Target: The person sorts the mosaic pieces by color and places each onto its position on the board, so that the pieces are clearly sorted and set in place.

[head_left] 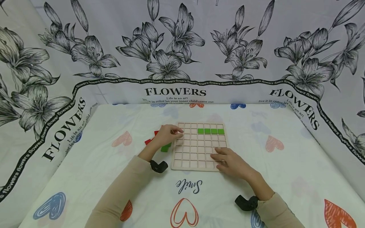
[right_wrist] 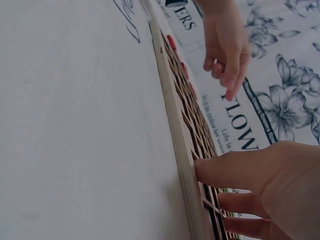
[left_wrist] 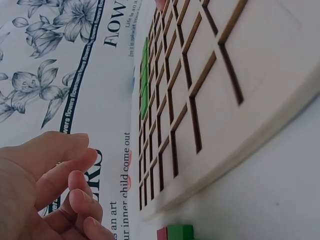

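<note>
Reading the clock in the head view, with twelve pointing away from the person. Noted first a white tabletop (head_left: 85,177) printed with hearts. At its middle, logged a wooden grid board (head_left: 194,156), flat, near edge roughly along three to nine; most visible cells bare.

At four o'clock from board centre, noted the right grip (head_left: 231,163): fingers apart and fairly straight, resting on the near right corner, with thumb at the near rim in the right wrist view; no piece seen in it. At ten o'clock, noted the left grip (head_left: 169,133): loosely curled at the left edge, upper fingertips close together, nothing visible between them. Cannot tell whether touching the board.

At one o'clock from board centre, recorded a row of green tiles (head_left: 211,131), four side by side in cells, long axis three to nine. Read as three o'clock from the left fingertips, bare cells between; eleven o'clock from the right grip.

Just off the board's left edge, logged loose green pieces (head_left: 166,148) at six o'clock from the left grip, and red pieces (head_left: 147,142) at eight to nine. Partly hidden; cannot count. Judged as the deciding relation: left grip between loose pieces and bare cells, far nearer than the right.
</note>
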A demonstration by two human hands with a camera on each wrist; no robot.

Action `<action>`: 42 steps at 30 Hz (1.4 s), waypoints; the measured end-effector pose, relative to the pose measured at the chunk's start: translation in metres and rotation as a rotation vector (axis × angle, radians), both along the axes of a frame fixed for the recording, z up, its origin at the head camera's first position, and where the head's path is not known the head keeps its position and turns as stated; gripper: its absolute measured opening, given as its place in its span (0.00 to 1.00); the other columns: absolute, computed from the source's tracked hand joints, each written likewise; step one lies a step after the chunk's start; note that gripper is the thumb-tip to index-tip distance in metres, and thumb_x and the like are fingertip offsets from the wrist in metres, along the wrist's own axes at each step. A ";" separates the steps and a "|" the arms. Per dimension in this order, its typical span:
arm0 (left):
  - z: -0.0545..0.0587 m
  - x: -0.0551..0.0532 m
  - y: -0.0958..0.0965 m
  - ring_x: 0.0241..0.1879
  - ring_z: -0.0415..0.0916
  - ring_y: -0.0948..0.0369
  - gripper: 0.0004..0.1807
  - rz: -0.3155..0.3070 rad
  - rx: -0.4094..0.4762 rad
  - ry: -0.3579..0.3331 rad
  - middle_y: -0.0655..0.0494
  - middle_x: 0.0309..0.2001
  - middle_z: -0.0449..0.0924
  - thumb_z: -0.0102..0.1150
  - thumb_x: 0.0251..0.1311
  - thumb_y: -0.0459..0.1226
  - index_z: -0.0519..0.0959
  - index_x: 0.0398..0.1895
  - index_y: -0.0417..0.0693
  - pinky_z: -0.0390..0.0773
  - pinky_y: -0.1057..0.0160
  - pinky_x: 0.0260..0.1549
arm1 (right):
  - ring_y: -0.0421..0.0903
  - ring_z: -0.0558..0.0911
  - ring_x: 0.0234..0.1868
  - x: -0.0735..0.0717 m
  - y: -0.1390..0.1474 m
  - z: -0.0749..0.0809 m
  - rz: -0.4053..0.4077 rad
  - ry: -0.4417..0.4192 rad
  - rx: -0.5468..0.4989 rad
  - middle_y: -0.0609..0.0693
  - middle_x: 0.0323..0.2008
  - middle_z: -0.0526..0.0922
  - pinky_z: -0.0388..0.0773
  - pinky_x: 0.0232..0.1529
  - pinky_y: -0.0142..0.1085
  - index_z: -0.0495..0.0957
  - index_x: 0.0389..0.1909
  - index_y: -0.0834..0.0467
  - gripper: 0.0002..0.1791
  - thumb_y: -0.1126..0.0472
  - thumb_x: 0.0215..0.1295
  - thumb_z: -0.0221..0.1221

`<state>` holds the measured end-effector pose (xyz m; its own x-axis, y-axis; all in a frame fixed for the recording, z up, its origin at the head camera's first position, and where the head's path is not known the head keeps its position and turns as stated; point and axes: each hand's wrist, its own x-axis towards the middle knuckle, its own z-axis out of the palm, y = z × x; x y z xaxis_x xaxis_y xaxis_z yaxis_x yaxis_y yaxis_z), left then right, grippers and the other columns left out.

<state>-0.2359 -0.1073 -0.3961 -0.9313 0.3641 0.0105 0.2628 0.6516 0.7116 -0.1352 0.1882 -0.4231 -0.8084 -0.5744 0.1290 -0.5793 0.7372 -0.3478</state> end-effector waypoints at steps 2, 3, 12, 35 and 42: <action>0.000 0.002 -0.003 0.29 0.68 0.61 0.11 0.002 -0.004 0.009 0.54 0.27 0.74 0.62 0.60 0.38 0.85 0.42 0.42 0.67 0.68 0.29 | 0.64 0.72 0.63 0.000 0.000 0.000 -0.001 0.001 0.002 0.65 0.62 0.75 0.71 0.59 0.55 0.78 0.57 0.59 0.22 0.63 0.60 0.62; 0.000 0.003 -0.005 0.29 0.68 0.62 0.11 -0.001 -0.008 0.020 0.54 0.27 0.74 0.63 0.60 0.39 0.85 0.42 0.42 0.67 0.68 0.30 | 0.64 0.72 0.63 -0.001 0.000 0.000 -0.003 0.000 0.002 0.65 0.62 0.74 0.72 0.59 0.55 0.78 0.57 0.59 0.22 0.63 0.60 0.62; -0.007 0.011 -0.023 0.27 0.68 0.63 0.11 0.022 -0.020 0.043 0.55 0.24 0.73 0.63 0.58 0.38 0.85 0.40 0.40 0.67 0.69 0.31 | 0.64 0.72 0.63 -0.001 0.001 0.001 -0.004 0.000 -0.004 0.65 0.62 0.74 0.72 0.59 0.55 0.78 0.57 0.59 0.22 0.63 0.60 0.62; -0.025 0.033 -0.060 0.28 0.64 0.62 0.13 0.071 -0.100 -0.053 0.58 0.23 0.69 0.70 0.51 0.37 0.84 0.39 0.41 0.63 0.68 0.30 | 0.64 0.72 0.63 0.001 0.001 0.000 -0.014 -0.016 0.002 0.64 0.62 0.74 0.71 0.59 0.56 0.78 0.57 0.58 0.21 0.62 0.61 0.61; -0.027 0.034 -0.065 0.28 0.65 0.62 0.14 0.097 -0.113 -0.066 0.57 0.23 0.69 0.71 0.50 0.36 0.83 0.41 0.41 0.64 0.69 0.28 | 0.64 0.72 0.63 0.001 0.000 0.000 -0.015 -0.010 0.000 0.64 0.62 0.74 0.71 0.59 0.56 0.78 0.57 0.59 0.21 0.63 0.61 0.61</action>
<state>-0.2021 -0.1722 -0.4234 -0.9594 0.2681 -0.0879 0.1499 0.7483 0.6461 -0.1342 0.1881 -0.4233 -0.8179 -0.5626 0.1206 -0.5649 0.7457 -0.3533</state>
